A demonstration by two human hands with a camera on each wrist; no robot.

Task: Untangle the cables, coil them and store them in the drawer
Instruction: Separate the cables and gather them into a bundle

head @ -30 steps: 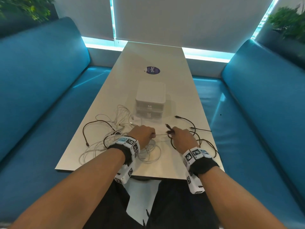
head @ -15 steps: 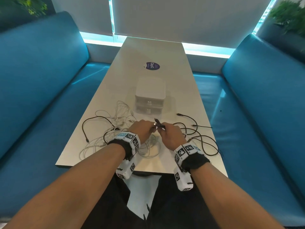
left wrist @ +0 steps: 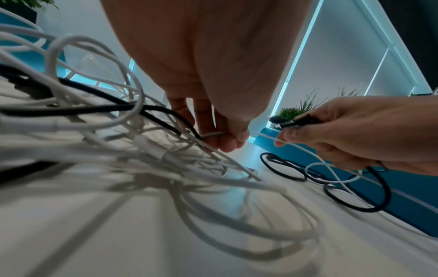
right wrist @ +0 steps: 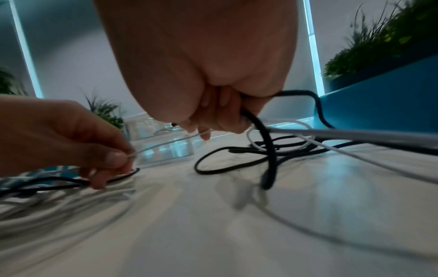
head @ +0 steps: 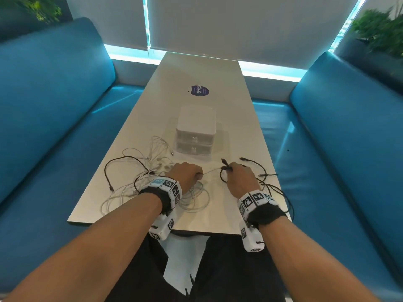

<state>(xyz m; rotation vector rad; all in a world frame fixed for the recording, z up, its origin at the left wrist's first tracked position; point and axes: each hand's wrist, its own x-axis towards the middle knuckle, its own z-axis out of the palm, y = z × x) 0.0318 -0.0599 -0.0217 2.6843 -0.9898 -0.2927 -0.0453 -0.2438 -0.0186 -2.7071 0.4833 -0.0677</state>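
Observation:
A tangle of white cables and black cables lies on the near end of the table. My left hand pinches a thin white cable between thumb and fingers. That white strand stretches across to my right hand, which grips a black cable with its plug ends sticking up. A white two-drawer box stands just behind the hands, both drawers closed.
Blue bench seats flank the table on both sides. A round purple sticker lies farther up the table. A black cable loop trails to the left; other black loops hang over the right table edge.
My hands, which met half a second ago, have drawn apart, the right moving right with the black cable, and the white strand now spans the gap.

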